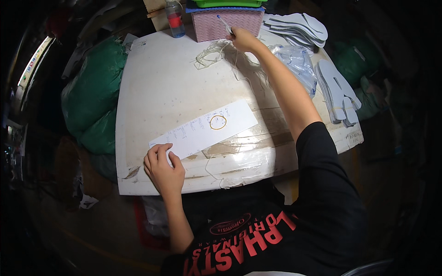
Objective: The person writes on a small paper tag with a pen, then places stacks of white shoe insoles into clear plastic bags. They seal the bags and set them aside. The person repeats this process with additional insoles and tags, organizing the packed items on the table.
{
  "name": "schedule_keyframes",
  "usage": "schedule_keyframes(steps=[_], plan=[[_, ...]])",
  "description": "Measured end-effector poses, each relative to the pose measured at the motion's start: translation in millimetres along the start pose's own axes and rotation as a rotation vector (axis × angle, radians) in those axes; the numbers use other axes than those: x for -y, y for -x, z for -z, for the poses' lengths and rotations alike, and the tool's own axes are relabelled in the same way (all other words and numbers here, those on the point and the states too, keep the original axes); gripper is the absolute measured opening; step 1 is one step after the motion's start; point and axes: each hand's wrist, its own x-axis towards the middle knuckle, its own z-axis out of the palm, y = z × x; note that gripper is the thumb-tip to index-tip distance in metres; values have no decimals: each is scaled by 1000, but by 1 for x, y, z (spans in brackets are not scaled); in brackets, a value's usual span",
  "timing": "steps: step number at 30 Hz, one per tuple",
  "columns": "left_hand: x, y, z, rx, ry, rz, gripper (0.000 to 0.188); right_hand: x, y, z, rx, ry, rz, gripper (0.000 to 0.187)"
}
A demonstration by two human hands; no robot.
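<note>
A long white sheet of paper lies slanted across the near part of the table, with rows of handwriting on it. On it rests a yellow-brown rubber band. My left hand is laid over the paper's lower left end, fingers bent and apart, pressing on it. At the far side my right hand grips a pen with a blue tip pointing up and away. That hand is just in front of a pink woven basket. Loose pale string lies below it.
A bottle with blue liquid stands left of the basket, and a green tray sits on top. Stacks of grey-white cut pieces and a clear plastic bag are at the right. Green sacks flank the white tabletop.
</note>
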Motion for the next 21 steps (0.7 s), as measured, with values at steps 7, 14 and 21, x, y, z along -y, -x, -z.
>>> schedule_keyframes(steps=[7, 14, 21], plan=[[1, -3, -2, 2, 23, 8, 24, 24, 19, 17, 59, 299, -136, 95], [3, -3, -2, 6, 33, 26, 25, 84, 133, 46, -31, 53, 217, 38], [3, -3, -1, 15, 52, 30, 24, 162, 267, -11, 551, -73, 604, 28]])
